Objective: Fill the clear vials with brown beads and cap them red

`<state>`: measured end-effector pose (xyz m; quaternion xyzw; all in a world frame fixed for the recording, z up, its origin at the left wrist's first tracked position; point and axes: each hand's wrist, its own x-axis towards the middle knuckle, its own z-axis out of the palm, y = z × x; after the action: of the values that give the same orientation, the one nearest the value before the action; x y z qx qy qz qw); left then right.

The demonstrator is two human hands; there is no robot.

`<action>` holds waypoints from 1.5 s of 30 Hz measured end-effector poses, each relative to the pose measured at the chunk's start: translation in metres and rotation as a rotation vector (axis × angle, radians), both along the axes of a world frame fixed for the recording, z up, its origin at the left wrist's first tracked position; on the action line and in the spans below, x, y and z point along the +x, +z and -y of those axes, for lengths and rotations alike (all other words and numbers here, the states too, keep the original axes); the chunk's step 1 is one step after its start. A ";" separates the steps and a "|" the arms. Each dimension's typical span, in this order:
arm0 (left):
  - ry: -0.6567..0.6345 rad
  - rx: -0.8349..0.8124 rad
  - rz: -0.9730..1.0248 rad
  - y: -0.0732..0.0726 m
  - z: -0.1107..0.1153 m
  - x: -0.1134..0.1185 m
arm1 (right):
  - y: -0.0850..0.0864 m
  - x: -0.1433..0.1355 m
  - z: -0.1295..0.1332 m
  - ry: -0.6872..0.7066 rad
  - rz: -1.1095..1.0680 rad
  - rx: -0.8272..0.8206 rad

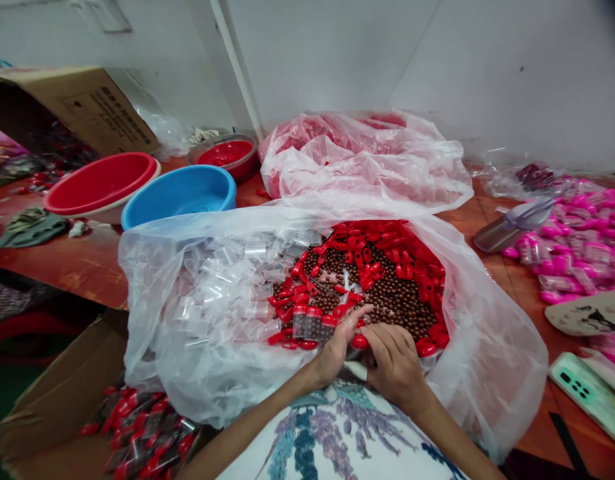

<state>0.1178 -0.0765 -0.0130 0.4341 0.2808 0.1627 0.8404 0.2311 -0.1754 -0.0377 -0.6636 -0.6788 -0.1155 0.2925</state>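
Left hand (335,347): fingers nearly straight. Right hand (396,360): fingers curled, beside red cap (360,342). We cannot tell either grip. We count one blue bowl (180,193), one phone (590,397).

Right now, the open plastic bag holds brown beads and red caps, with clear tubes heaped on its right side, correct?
Not quite: the head view shows the clear tubes heaped on the left side of the bag. It does hold brown beads and red caps.
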 end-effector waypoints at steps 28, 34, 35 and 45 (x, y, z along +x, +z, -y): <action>-0.119 1.121 -0.866 -0.001 -0.064 -0.061 | 0.013 0.016 -0.023 0.351 -0.187 -0.551; -0.231 1.334 -1.062 -0.013 -0.054 -0.041 | 0.017 0.008 -0.028 0.277 -0.149 -0.659; -0.252 1.338 -1.060 -0.013 -0.052 -0.038 | 0.018 0.007 -0.026 0.266 -0.153 -0.678; -0.276 1.153 -0.865 -0.014 -0.028 -0.024 | 0.008 0.018 -0.011 0.147 -0.393 -0.640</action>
<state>0.0940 -0.0487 -0.0268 0.8642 0.4000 -0.0084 0.3052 0.2488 -0.1644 -0.0298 -0.6804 -0.6573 0.2529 0.2026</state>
